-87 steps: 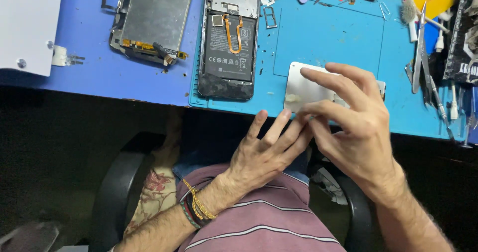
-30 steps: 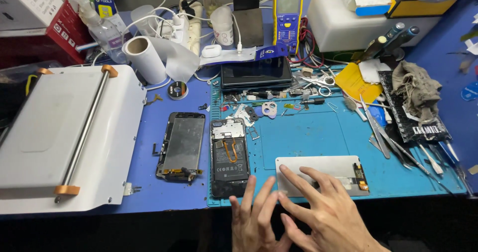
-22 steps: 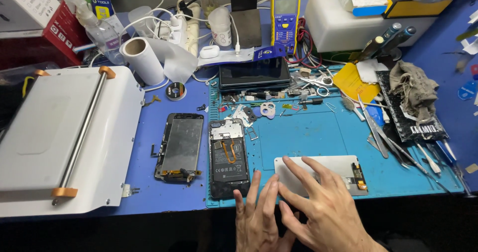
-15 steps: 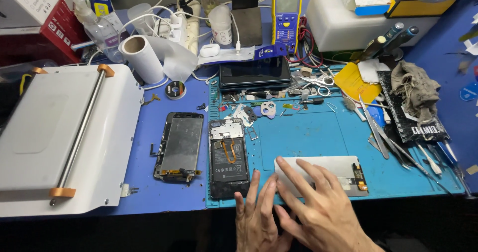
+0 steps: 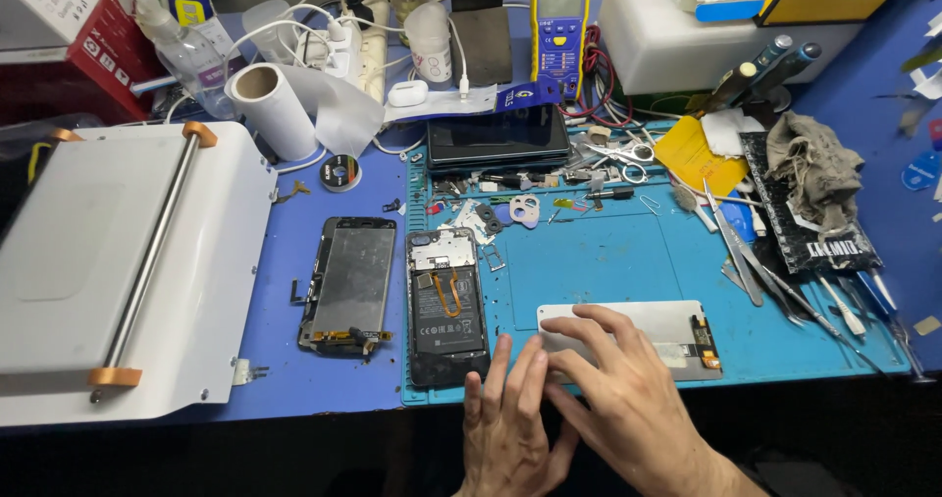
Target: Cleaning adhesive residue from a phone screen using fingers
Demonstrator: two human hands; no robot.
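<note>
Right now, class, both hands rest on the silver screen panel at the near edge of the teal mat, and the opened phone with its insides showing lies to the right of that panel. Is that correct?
Not quite. In the head view the opened phone lies to the left of the silver screen panel, not the right. The left hand and right hand do rest on the panel at the near edge of the teal mat.

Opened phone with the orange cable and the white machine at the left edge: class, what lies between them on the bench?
In the head view, a detached phone screen lies on the blue bench between the opened phone and the white machine.
</note>
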